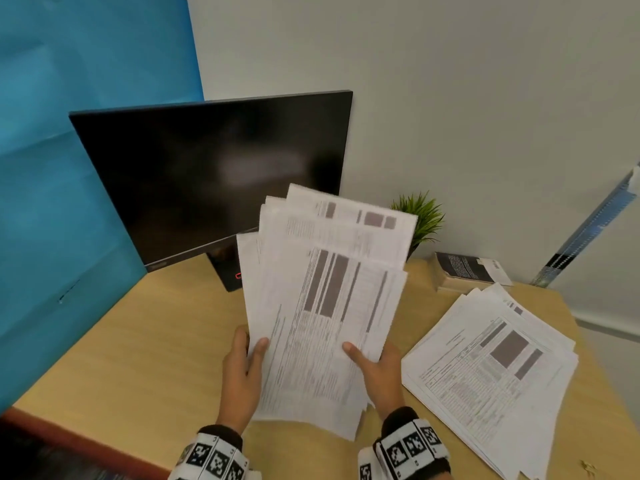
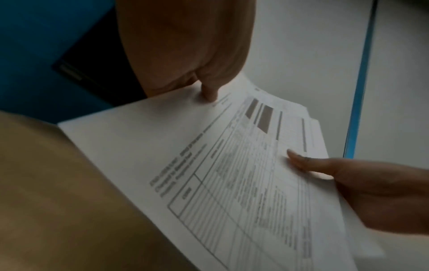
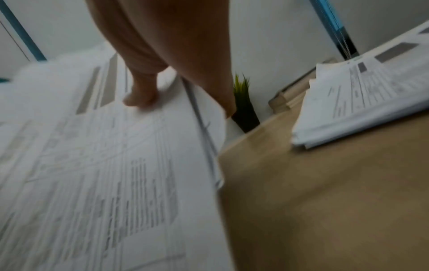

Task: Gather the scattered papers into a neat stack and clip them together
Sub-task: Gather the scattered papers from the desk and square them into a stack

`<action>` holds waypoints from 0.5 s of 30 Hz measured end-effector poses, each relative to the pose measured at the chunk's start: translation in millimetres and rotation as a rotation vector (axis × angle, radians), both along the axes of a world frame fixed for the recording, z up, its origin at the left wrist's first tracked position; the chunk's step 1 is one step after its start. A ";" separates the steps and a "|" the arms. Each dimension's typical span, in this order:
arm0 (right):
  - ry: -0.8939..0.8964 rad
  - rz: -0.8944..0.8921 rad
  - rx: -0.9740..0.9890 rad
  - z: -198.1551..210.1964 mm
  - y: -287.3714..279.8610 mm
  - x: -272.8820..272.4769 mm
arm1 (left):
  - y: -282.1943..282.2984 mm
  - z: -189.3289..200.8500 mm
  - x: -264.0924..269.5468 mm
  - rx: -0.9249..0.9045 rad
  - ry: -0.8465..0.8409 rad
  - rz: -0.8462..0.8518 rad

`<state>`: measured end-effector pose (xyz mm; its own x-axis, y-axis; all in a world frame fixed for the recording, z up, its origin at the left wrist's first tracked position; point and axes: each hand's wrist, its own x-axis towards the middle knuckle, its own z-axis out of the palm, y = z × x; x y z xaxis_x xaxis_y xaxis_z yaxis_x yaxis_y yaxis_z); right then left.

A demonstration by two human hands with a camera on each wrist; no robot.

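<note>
Left hand (image 1: pixel 240 375) and right hand (image 1: pixel 379 374) each pinch the seemingly uneven sheaf of papers (image 1: pixel 322 306).

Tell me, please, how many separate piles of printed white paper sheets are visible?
2. One fanned bundle of printed white paper sheets is held above the wooden desk by the left hand and right hand. Another messy pile lies on the desk at right. Others may be hidden.

Fanned printed papers (image 1: pixel 322 306) held upright; second, seemingly loose pile (image 1: pixel 491 368) flat.
</note>
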<state>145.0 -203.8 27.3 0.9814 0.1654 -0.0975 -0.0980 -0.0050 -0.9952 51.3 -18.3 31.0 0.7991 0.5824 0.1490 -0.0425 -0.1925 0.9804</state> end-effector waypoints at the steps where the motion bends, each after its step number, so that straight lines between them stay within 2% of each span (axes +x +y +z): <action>1: -0.050 0.007 0.055 16.1 -4.3 0.2 | 1.5 11.3 1.2 0.021 -0.056 -0.026; 4: -0.167 -0.006 0.148 47.4 -12.0 7.2 | 5.0 40.6 6.2 0.045 -0.171 -0.079; 8: -0.257 0.012 0.160 78.4 -5.3 11.9 | -2.0 65.2 23.4 0.147 -0.224 -0.103; 12: -0.332 0.023 0.267 99.5 -0.7 6.3 | -6.8 77.6 30.5 0.166 -0.325 -0.026; 15: -0.393 0.058 0.222 97.0 -2.7 2.7 | -8.0 74.6 28.4 0.159 -0.322 -0.051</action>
<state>147.7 -206.4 124.4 0.9253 0.1962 0.3247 0.2817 0.2180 -0.9344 79.6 -26.2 105.6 0.7240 0.4921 0.4835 -0.3578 -0.3313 0.8730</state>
